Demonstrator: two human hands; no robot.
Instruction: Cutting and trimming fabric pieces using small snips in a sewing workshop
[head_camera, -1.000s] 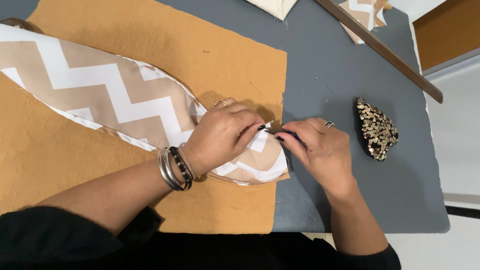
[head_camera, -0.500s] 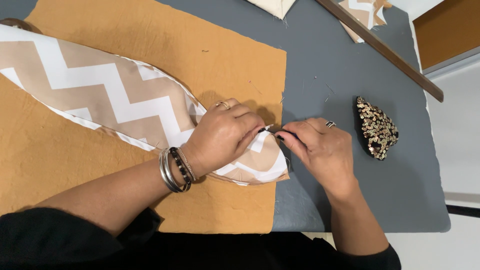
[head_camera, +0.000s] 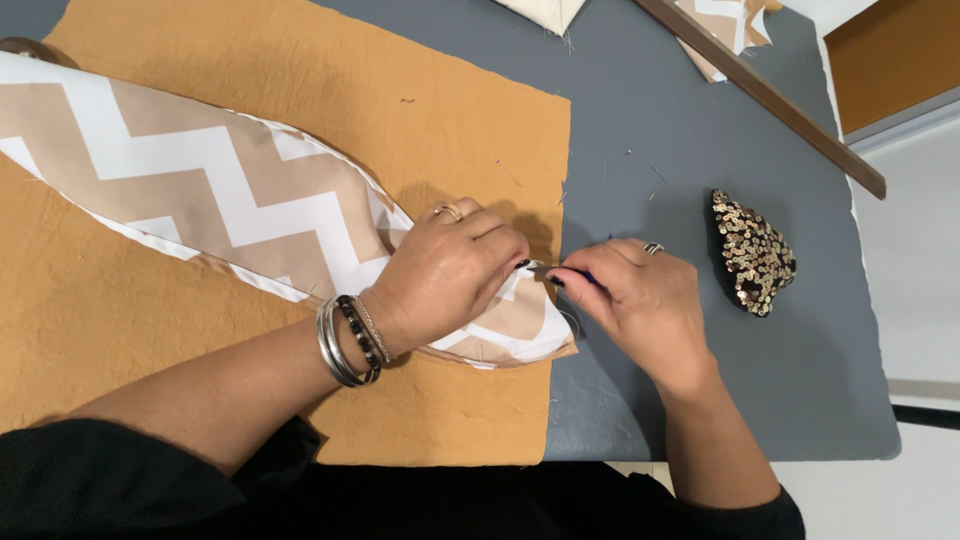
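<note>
- The left hand lies curled, knuckles up, on the rounded end of the chevron fabric piece, pressing it down; its fingertips are bent under at the fabric's edge, and whether they pinch the cloth cannot be told.
- The right hand sits just beside it, fingers closed in a pinch on a small thin thing at the fabric's edge — most likely a pin, too small to make out surely. The fingertips of the two hands nearly touch.
- The chevron fabric piece, tan and white, runs from under the left hand up and away to the far left edge of the view; its rounded tip pokes out below the hands, right at the border of the cloth beneath.
- Under it lies a flat sheet of mustard-coloured cloth, covering the left half of the grey bench.
- The left wrist wears several bangles; each hand shows a ring.
- On the bare bench, right of the right hand and apart from it, sits a small sequined pincushion-like piece — dark with gold sequins.
- A long wooden stick lies slantwise across the far right corner, with fabric scraps beyond it.
</note>
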